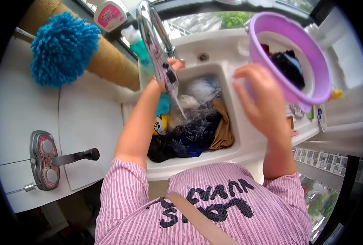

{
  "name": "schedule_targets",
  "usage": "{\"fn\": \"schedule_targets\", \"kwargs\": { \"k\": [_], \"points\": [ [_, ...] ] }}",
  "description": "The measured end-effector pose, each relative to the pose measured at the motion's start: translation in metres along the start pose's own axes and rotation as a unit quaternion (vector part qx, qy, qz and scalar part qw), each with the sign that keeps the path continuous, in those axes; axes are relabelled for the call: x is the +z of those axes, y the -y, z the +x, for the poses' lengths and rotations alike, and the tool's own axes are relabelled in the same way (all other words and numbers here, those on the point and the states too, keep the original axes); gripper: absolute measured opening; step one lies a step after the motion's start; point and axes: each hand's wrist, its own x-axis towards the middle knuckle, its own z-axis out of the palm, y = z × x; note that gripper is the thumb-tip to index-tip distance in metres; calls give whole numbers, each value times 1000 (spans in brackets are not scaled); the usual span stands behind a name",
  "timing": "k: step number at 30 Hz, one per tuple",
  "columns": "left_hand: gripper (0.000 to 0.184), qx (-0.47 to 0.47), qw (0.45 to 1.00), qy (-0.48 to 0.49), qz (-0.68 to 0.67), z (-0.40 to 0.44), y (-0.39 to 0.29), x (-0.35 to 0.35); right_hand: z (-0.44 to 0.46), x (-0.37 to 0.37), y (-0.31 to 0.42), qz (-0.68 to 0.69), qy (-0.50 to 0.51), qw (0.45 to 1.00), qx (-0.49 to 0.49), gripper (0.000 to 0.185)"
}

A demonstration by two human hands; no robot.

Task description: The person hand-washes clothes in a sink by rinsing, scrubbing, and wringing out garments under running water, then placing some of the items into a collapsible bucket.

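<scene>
Water runs from a chrome tap (171, 79) into a white sink (235, 118). My left hand (175, 65) reaches behind the spout, close to the tap's base; the spout hides most of it, so its grip cannot be made out. Soaking clothes (193, 132) fill the sink, mostly dark, with a brown garment (223, 128), a white garment (204, 90) and a teal piece (163, 104) among them. Above the sink's right rim, my right hand (261, 96) is raised, slightly blurred, fingers apart and holding nothing. It overlaps the near side of a purple basin (322, 73).
Dark clothing (288, 67) lies in the basin. Behind the tap stand a green bottle (140, 51) and a pink-labelled bottle (109, 16). A blue fluffy duster (64, 49) and a grey wall-mounted crank (46, 160) are at left. Windows border the back and right.
</scene>
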Motion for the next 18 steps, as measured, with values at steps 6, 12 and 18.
{"fn": "schedule_targets", "kwargs": {
  "k": [6, 12, 18],
  "points": [
    [28, 52, 986, -52, -148, -44, 47, 40, -69, 250, -94, 49, 174, 981, -68, 24],
    [26, -269, 947, -58, -167, -125, 158, 102, -115, 281, -87, -136, 509, 849, 38, 31],
    [49, -242, 961, -110, -74, -153, 196, 140, -152, 282, -116, -111, 528, 841, 40, 21]
  ]
}}
